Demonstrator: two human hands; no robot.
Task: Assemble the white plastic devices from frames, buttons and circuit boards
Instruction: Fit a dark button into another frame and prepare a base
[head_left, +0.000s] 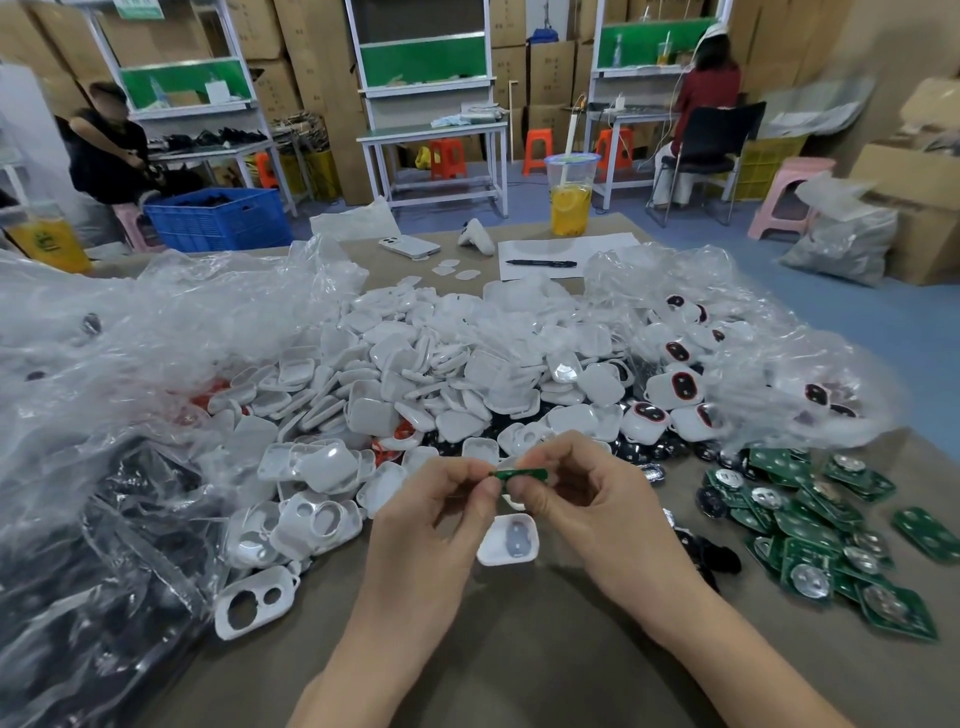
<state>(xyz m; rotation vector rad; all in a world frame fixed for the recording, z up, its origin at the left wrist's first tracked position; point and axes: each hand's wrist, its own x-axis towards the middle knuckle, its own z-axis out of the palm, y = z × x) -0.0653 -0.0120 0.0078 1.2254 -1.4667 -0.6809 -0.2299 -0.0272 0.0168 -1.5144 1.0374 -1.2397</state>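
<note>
A small green circuit board (521, 474) is seen edge-on between both hands. My left hand (431, 525) pinches its left end, and my right hand (587, 504) pinches its right end. Just below them, a white frame with a grey button pad inside (509, 540) lies on the brown table (519, 649). An empty white frame with two holes (254, 603) lies at the lower left. More green circuit boards (810, 525) are heaped to the right. Assembled white devices with dark red-ringed buttons (675, 387) sit at the right of the pile.
A big heap of white plastic shells (441, 364) fills the table's middle, between crinkled clear plastic bags (156, 332). Black parts (104, 571) lie in a bag at the left. A phone (409, 246), pen on paper (540, 263) and drink cup (570, 195) stand at the far edge.
</note>
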